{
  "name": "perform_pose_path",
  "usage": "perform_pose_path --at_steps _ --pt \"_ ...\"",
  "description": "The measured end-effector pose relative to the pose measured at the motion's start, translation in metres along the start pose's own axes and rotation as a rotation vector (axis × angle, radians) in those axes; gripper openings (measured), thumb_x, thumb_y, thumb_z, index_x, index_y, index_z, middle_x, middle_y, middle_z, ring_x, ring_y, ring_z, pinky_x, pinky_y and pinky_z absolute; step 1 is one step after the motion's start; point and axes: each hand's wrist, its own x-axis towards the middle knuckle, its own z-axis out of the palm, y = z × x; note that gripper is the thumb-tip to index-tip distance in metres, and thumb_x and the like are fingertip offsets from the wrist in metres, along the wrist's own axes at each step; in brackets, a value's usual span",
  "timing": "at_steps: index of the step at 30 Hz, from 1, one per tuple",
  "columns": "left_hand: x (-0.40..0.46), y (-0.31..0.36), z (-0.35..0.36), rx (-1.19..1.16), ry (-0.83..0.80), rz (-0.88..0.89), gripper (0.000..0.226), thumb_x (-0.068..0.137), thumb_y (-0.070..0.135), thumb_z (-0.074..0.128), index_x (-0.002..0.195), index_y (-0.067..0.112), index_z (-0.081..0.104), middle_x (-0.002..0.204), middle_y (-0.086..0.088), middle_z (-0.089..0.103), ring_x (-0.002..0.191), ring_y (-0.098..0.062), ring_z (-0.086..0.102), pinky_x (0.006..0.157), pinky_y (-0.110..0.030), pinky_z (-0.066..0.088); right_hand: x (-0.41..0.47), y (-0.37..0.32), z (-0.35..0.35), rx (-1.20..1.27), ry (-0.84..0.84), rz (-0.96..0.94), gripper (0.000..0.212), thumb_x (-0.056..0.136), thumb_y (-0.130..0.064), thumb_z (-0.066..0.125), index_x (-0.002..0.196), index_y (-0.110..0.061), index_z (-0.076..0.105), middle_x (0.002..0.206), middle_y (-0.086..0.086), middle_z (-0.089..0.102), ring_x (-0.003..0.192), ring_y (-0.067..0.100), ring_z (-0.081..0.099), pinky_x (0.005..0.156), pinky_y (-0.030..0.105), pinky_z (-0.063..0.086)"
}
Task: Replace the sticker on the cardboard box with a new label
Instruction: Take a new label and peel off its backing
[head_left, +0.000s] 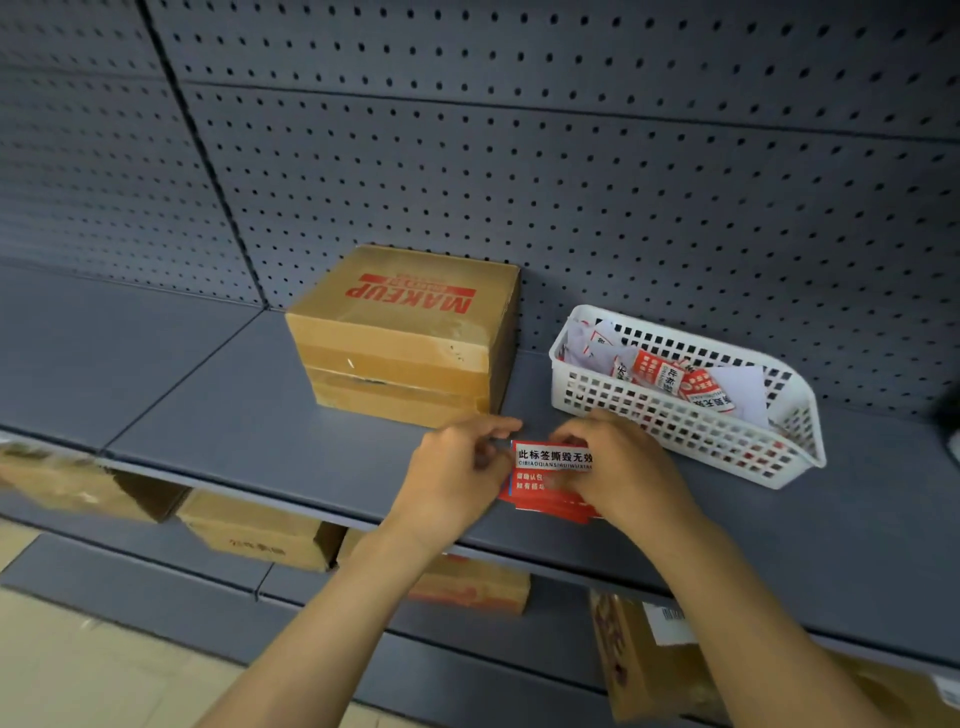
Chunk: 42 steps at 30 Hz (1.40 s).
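A brown cardboard box (400, 332) with red "MAKEUP" print on its top stands on the grey shelf (234, 415), against the pegboard. In front of it, near the shelf's front edge, both hands hold a small stack of red and white labels (550, 470). My left hand (457, 478) pinches the top label's left edge with thumb and forefinger. My right hand (618, 467) grips the stack from the right and covers part of it. No sticker shows on the box faces I can see.
A white perforated plastic basket (675, 431) with several crumpled red and white labels and backing papers sits right of the box. Grey pegboard (571, 182) backs the shelf. Several cardboard boxes (260, 535) stand on the lower shelf.
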Motion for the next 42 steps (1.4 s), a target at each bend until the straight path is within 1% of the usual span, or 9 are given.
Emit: perform_pose_path --at_steps 5,8,12,16,19,22,27,37,42 --pt "-0.003 -0.001 0.005 0.051 -0.004 0.056 0.041 0.089 0.03 0.067 0.13 0.032 0.063 0.117 0.005 0.071 0.103 -0.014 0.068 0.088 -0.031 0.056 -0.011 -0.002 0.003 0.028 0.134 0.019 0.03 0.082 -0.038 0.075 0.11 -0.036 0.065 0.113 -0.015 0.062 0.105 0.008 0.059 0.084 0.031 0.053" --pt "-0.002 -0.001 0.005 -0.048 0.014 0.035 0.033 0.091 0.03 0.067 0.123 0.03 0.069 0.105 0.008 0.075 0.092 -0.008 0.07 0.081 -0.029 0.059 -0.013 -0.003 -0.003 0.218 0.176 0.061 0.007 0.091 -0.033 0.067 0.097 -0.035 0.068 0.094 -0.02 0.066 0.088 0.0 0.063 0.079 0.028 0.056" --pt "0.004 0.008 -0.006 -0.272 -0.025 0.032 0.016 0.093 0.022 0.065 0.1 0.027 0.079 0.082 0.006 0.08 0.075 -0.003 0.071 0.062 -0.014 0.052 -0.013 -0.005 -0.019 0.36 0.233 0.047 0.01 0.094 -0.025 0.062 0.094 -0.032 0.07 0.096 -0.019 0.07 0.087 -0.006 0.062 0.071 0.016 0.05" --pt "0.009 0.03 -0.023 -0.608 -0.18 0.026 0.016 0.092 0.014 0.066 0.088 0.022 0.079 0.078 0.007 0.08 0.072 -0.003 0.072 0.067 -0.014 0.052 -0.013 -0.011 -0.037 0.403 0.33 0.007 0.01 0.093 -0.023 0.064 0.099 -0.027 0.072 0.104 -0.013 0.068 0.095 -0.003 0.061 0.08 0.016 0.049" --pt "0.013 0.045 -0.032 -0.718 -0.201 0.028 0.017 0.09 0.01 0.067 0.083 0.02 0.079 0.074 0.005 0.08 0.067 -0.004 0.071 0.064 -0.013 0.052 -0.017 -0.016 -0.047 0.278 0.537 0.007 0.021 0.087 -0.032 0.07 0.108 -0.03 0.067 0.109 -0.013 0.06 0.105 0.007 0.05 0.087 0.022 0.042" --pt "0.015 0.06 -0.039 -0.784 -0.184 0.055 0.007 0.083 0.019 0.071 0.082 0.019 0.078 0.068 0.006 0.078 0.063 -0.001 0.068 0.061 -0.011 0.05 -0.026 -0.029 -0.061 0.204 0.725 -0.038 0.013 0.082 -0.035 0.073 0.094 -0.029 0.07 0.094 -0.015 0.063 0.095 0.008 0.053 0.08 0.027 0.046" --pt "0.018 0.072 -0.047 -0.867 -0.174 0.115 0.016 0.072 0.029 0.07 0.082 0.019 0.08 0.069 0.006 0.077 0.066 -0.002 0.069 0.065 -0.013 0.052 -0.038 -0.044 -0.074 0.303 0.686 -0.203 0.02 0.085 -0.043 0.066 0.092 -0.029 0.079 0.088 -0.02 0.075 0.085 -0.005 0.067 0.075 0.018 0.052" --pt "0.025 0.077 -0.063 -0.872 -0.278 0.146 0.014 0.07 0.024 0.075 0.077 0.013 0.081 0.07 -0.001 0.078 0.067 -0.005 0.069 0.066 -0.014 0.053 -0.036 -0.044 -0.081 0.219 0.683 -0.333 0.018 0.085 -0.031 0.068 0.093 -0.023 0.082 0.086 -0.014 0.077 0.085 0.006 0.068 0.071 0.032 0.056" --pt "0.029 0.076 -0.068 -0.513 -0.187 0.402 0.009 0.077 0.031 0.072 0.076 0.031 0.08 0.078 0.013 0.08 0.076 0.0 0.073 0.073 -0.014 0.053 -0.036 -0.044 -0.085 0.152 0.717 -0.341 0.018 0.079 -0.032 0.067 0.083 -0.023 0.082 0.08 -0.017 0.077 0.079 0.004 0.067 0.064 0.032 0.057"
